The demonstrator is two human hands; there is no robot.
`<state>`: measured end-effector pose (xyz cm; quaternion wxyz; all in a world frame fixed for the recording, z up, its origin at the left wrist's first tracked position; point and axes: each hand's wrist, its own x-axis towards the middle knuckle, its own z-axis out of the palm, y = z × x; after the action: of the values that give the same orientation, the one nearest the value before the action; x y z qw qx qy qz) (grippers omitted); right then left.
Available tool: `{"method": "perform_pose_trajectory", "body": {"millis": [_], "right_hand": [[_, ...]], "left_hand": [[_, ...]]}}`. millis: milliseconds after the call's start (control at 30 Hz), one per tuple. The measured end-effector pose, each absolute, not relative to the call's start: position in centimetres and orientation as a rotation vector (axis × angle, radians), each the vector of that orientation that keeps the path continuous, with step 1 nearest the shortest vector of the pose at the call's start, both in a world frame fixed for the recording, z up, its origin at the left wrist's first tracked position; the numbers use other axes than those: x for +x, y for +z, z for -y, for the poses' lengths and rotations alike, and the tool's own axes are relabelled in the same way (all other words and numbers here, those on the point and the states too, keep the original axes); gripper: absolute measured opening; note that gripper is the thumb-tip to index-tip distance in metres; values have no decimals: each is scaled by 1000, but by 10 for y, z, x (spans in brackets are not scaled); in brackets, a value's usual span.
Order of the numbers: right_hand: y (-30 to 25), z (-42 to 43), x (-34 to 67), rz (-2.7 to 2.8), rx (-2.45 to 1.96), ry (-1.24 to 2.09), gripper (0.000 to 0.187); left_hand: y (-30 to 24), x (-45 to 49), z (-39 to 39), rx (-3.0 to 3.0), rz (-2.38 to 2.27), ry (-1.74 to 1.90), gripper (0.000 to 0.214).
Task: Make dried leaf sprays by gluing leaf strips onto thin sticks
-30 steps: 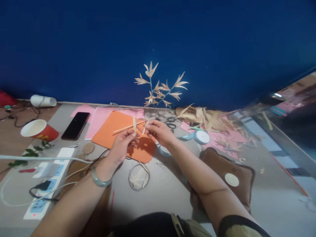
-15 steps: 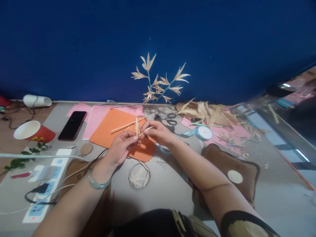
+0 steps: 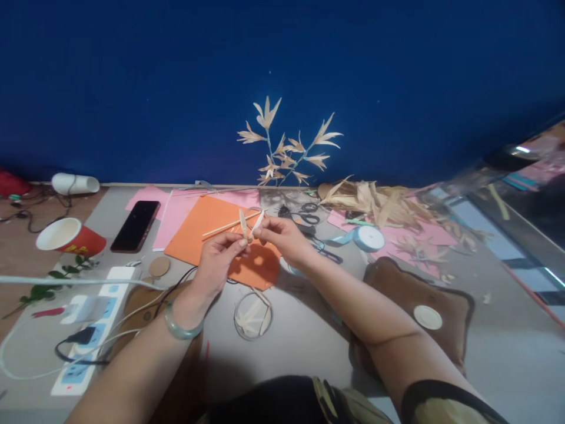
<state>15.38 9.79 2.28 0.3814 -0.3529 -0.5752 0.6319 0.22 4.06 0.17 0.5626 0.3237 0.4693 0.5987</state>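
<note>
My left hand (image 3: 218,259) is closed, thumb and forefinger pinching the base of a pale corn-husk petal (image 3: 243,224) that stands upright. My right hand (image 3: 282,238) pinches a second narrow petal (image 3: 258,222), which tilts to the right. Both petals come together low down between the fingertips, where the join is hidden. Beneath the hands lies an orange sheet (image 3: 189,235) with a thin wooden stick (image 3: 220,229) on it. Behind, a branch of husk flowers (image 3: 285,159) stands against the blue wall. Nearer me is a wire ring (image 3: 253,316) with pale husk pieces within it.
Dried husks (image 3: 384,203) are heaped at the back right, near black scissors (image 3: 309,213) and a blue ribbon roll (image 3: 368,239). To the left are a phone (image 3: 135,227), a red paper cup (image 3: 70,237) and a power strip (image 3: 82,359) with cables. A brown cushion-like pouch (image 3: 397,294) lies right.
The right-hand petal has swung from nearly flat to steeply upright beside the left one. My right hand has shifted slightly. The whole view has moved a little.
</note>
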Motion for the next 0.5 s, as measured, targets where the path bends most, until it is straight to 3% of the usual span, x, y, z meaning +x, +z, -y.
{"method": "perform_pose_trajectory", "body": {"millis": [500], "right_hand": [[25,-92,150,1442,-919,1541,19]], "left_hand": [[3,4,-40,798,-1140,1377,21]]}}
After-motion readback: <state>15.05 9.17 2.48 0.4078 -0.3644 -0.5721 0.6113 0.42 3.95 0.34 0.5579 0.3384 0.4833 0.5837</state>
